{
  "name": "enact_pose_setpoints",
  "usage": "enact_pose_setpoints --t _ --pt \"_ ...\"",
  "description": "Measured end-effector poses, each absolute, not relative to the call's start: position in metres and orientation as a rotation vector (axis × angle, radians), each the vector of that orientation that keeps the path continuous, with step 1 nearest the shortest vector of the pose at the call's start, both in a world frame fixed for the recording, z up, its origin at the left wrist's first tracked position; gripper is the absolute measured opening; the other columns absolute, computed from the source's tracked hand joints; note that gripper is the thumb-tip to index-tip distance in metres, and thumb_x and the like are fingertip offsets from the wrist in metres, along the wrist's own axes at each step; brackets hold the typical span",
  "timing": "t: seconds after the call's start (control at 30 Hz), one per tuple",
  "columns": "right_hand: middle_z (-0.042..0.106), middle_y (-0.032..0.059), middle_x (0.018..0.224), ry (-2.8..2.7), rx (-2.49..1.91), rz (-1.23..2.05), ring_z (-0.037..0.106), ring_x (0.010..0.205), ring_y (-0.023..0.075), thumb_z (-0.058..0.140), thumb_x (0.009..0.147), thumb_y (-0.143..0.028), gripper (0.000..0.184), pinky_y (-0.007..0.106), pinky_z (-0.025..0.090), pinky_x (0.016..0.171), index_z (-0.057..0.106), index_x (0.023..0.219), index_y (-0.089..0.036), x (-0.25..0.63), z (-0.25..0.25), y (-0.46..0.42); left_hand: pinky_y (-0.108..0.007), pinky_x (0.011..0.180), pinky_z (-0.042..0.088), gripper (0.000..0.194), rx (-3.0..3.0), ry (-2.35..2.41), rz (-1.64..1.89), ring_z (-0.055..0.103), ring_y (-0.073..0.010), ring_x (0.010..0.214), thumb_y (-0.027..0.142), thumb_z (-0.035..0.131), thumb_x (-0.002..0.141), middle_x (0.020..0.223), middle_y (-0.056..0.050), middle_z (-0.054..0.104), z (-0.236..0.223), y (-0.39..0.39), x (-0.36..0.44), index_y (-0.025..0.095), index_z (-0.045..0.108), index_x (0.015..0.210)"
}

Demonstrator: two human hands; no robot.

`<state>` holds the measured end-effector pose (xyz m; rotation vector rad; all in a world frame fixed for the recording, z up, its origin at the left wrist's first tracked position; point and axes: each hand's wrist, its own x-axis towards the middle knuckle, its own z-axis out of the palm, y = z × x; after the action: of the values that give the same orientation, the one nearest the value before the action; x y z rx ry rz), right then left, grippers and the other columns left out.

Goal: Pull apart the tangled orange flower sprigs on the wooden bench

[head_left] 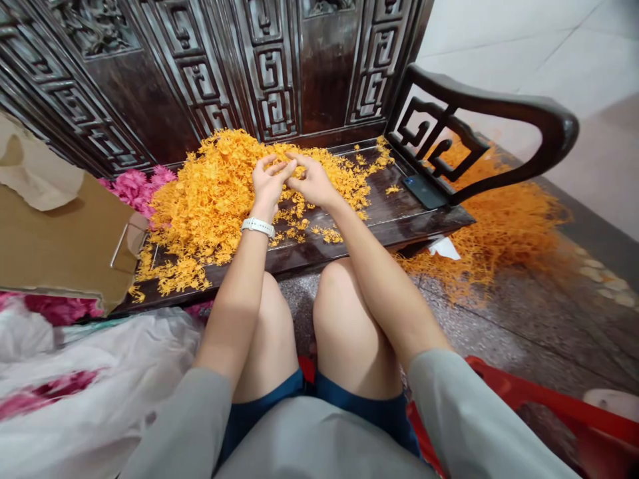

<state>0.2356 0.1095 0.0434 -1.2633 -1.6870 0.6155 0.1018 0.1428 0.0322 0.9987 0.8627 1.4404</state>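
Note:
A large heap of orange-yellow plastic flower pieces [210,193] lies on a dark carved wooden bench [384,229]. Above the heap's right part, my left hand [268,181] and my right hand [314,181] come together with fingertips close or touching. The left fingers are spread and bent, with a pale watch strap on the wrist. On the right hand, thumb and forefinger stand apart, pointing left. Nothing can be made out in either hand; a tiny piece at the fingertips could be hidden. Loose flower pieces lie on the bench below.
A phone [424,191] rests at the bench's right end, by the armrest [519,110]. Orange netlike strands [504,226] pile on the floor beyond. At left are a cardboard box [60,233], pink flower pieces [137,189] and white plastic bags [114,372]. Red plastic [539,392] shows lower right.

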Motion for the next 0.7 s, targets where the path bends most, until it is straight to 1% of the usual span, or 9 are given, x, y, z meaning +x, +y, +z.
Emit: enact_pose_setpoints --t 0.07,0.13,0.2,0.27,0.37,0.43,0.57,0.7 --pt "0.069 0.0174 0.148 -1.617 -1.224 0.731 0.066 0.130 0.0332 0.080 0.095 -0.042 0.073 0.052 0.063 0.108 0.059 0.161 -0.019 0.235 0.041 0.110 -0.035 0.097 0.064 0.050 0.965 0.879 1.451 0.076 -0.0244 0.115 0.009 0.096 0.079 0.116 -0.011 0.076 0.034 0.144 0.098 0.023 0.066 0.117" --pt "0.072 0.0157 0.132 -1.508 -1.197 0.839 0.070 0.115 0.0295 0.083 0.095 -0.046 0.072 0.049 0.065 0.100 0.060 0.157 -0.018 0.237 0.039 0.111 -0.034 0.093 0.065 0.045 0.935 0.890 1.456 0.077 -0.0230 0.109 0.004 0.090 0.081 0.113 -0.010 0.077 0.036 0.144 0.095 0.024 0.066 0.115" --pt "0.073 0.0130 0.118 -1.398 -1.176 0.915 0.070 0.104 0.0261 0.085 0.093 -0.050 0.067 0.045 0.066 0.093 0.063 0.147 -0.018 0.238 0.035 0.113 -0.032 0.089 0.065 0.040 0.916 0.890 1.450 0.077 -0.0218 0.104 0.004 0.086 0.084 0.111 -0.008 0.077 0.037 0.145 0.092 0.024 0.067 0.112" --pt "0.071 0.0096 0.109 -1.307 -1.160 0.963 0.069 0.096 0.0227 0.087 0.092 -0.052 0.060 0.041 0.065 0.087 0.063 0.137 -0.020 0.239 0.033 0.115 -0.031 0.086 0.065 0.035 0.918 0.879 1.435 0.077 -0.0210 0.102 0.006 0.085 0.086 0.110 -0.008 0.077 0.038 0.146 0.092 0.024 0.068 0.111" --pt "0.068 0.0053 0.103 -1.187 -1.158 0.999 0.067 0.089 0.0179 0.091 0.090 -0.049 0.054 0.034 0.062 0.078 0.059 0.124 -0.023 0.238 0.032 0.116 -0.031 0.085 0.065 0.032 0.961 0.865 1.407 0.077 -0.0213 0.103 0.010 0.086 0.089 0.110 -0.008 0.076 0.037 0.145 0.092 0.024 0.069 0.112" --pt "0.067 0.0037 0.100 -1.134 -1.149 1.021 0.065 0.087 0.0157 0.092 0.089 -0.045 0.048 0.030 0.059 0.075 0.059 0.115 -0.023 0.237 0.033 0.114 -0.032 0.085 0.064 0.029 1.008 0.868 1.372 0.077 -0.0217 0.103 0.013 0.086 0.091 0.109 -0.009 0.076 0.037 0.142 0.093 0.023 0.070 0.114" --pt "0.067 0.0025 0.092 -1.144 -1.105 1.046 0.062 0.080 0.0131 0.089 0.092 -0.040 0.034 0.029 0.056 0.073 0.063 0.096 -0.020 0.235 0.038 0.108 -0.030 0.079 0.062 0.022 1.108 0.879 1.309 0.076 -0.0196 0.093 0.015 0.084 0.093 0.102 -0.009 0.077 0.039 0.136 0.095 0.021 0.070 0.110" --pt "0.063 0.0004 0.077 -1.128 -1.166 0.971 0.057 0.071 0.0121 0.095 0.086 -0.038 0.039 0.030 0.055 0.072 0.061 0.082 -0.019 0.235 0.041 0.108 -0.027 0.077 0.059 0.020 1.040 0.908 1.387 0.075 -0.0174 0.088 0.009 0.081 0.091 0.096 -0.007 0.078 0.038 0.137 0.103 0.021 0.070 0.104"
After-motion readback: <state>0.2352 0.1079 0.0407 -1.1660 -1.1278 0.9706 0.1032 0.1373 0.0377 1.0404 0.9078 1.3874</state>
